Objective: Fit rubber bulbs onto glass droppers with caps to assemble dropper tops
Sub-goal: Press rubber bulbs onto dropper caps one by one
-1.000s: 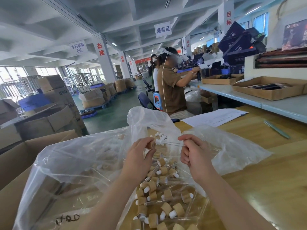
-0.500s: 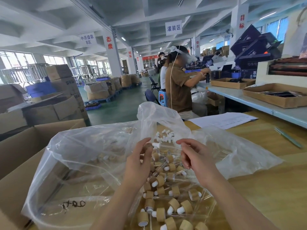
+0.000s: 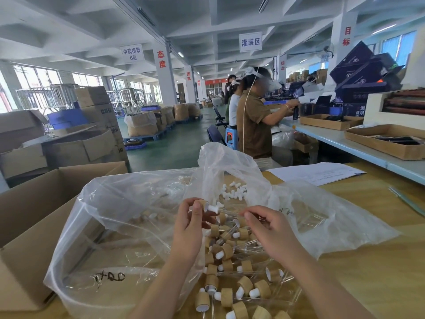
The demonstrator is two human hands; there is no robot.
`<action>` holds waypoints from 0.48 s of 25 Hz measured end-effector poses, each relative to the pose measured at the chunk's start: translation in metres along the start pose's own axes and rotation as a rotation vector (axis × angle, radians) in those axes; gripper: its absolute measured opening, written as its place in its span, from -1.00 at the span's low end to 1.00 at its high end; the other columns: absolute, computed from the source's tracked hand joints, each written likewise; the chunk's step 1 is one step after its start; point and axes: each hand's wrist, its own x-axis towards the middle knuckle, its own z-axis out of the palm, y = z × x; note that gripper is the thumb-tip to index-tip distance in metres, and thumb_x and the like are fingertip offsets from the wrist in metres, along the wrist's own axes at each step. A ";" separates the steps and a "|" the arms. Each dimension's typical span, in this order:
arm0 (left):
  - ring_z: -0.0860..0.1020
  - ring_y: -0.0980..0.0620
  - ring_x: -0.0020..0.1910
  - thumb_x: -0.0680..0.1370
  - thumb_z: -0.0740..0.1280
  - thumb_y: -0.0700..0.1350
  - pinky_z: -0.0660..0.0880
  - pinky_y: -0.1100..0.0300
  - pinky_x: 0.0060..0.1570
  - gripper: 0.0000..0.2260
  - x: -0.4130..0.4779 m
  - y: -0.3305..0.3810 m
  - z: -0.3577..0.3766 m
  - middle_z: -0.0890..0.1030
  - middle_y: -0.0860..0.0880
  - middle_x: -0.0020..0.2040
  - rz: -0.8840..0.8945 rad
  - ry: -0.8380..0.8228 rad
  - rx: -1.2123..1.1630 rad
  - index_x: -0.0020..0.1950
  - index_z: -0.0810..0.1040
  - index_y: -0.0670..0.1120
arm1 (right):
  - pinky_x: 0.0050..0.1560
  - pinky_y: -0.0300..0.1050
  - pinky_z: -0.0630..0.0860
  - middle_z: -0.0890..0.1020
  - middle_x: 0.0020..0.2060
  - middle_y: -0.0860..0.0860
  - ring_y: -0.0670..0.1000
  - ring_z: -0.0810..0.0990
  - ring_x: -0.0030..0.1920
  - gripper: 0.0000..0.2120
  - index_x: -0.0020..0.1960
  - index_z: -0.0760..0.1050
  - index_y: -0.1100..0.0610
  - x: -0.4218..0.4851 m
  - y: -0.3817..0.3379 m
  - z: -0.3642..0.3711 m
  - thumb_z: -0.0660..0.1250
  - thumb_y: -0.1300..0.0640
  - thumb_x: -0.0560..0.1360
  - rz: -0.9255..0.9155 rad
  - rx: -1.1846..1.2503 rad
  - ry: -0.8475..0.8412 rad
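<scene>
My left hand (image 3: 189, 223) pinches a tan cap (image 3: 203, 203) between thumb and fingers. A white rubber bulb (image 3: 212, 208) sticks out of the cap toward the right, with a clear glass pipette (image 3: 230, 212) running on from it. My right hand (image 3: 268, 226) pinches the far end of that pipette. Below both hands lies a heap of assembled dropper tops (image 3: 234, 268), tan caps with white bulbs. Loose white bulbs (image 3: 233, 191) lie inside a clear plastic bag (image 3: 230, 166) behind the hands.
A large clear bag (image 3: 119, 226) covers an open cardboard box (image 3: 34, 203) at the left. White papers (image 3: 317, 172) and a green pen (image 3: 407, 201) lie on the wooden table (image 3: 368, 261). A seated person (image 3: 255, 125) works at a blue bench (image 3: 345, 141) behind.
The hands have drawn apart and a capped bulb with its pipette now spans between them. The view has shifted slightly to the right and down.
</scene>
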 end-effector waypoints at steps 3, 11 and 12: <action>0.63 -0.08 -0.27 0.63 0.13 -0.05 0.55 0.16 -0.28 -0.81 -0.003 -0.002 0.003 0.66 -0.14 -0.20 -0.007 -0.036 0.033 0.02 0.46 -0.12 | -0.25 -0.49 0.41 0.61 -0.24 -0.39 -0.36 0.56 -0.22 -0.82 0.00 0.58 -0.17 0.000 0.001 0.002 0.27 0.09 0.59 -0.018 -0.020 -0.006; 0.63 0.00 -0.27 0.65 0.10 -0.13 0.52 0.28 -0.32 -0.82 -0.007 -0.004 0.004 0.69 -0.06 -0.21 0.044 -0.077 0.119 -0.04 0.45 -0.15 | -0.29 -0.47 0.40 0.58 -0.30 -0.41 -0.36 0.52 -0.32 -0.83 0.07 0.55 -0.13 0.001 0.007 0.006 0.22 0.07 0.61 -0.095 -0.092 -0.006; 0.63 0.01 -0.27 0.65 0.10 -0.14 0.52 0.28 -0.32 -0.82 -0.007 -0.004 0.004 0.68 -0.04 -0.21 0.048 -0.073 0.131 -0.05 0.45 -0.15 | -0.33 -0.45 0.39 0.59 -0.31 -0.36 -0.31 0.52 -0.36 -0.84 0.05 0.53 -0.17 0.000 0.007 0.007 0.22 0.06 0.61 -0.100 -0.101 -0.012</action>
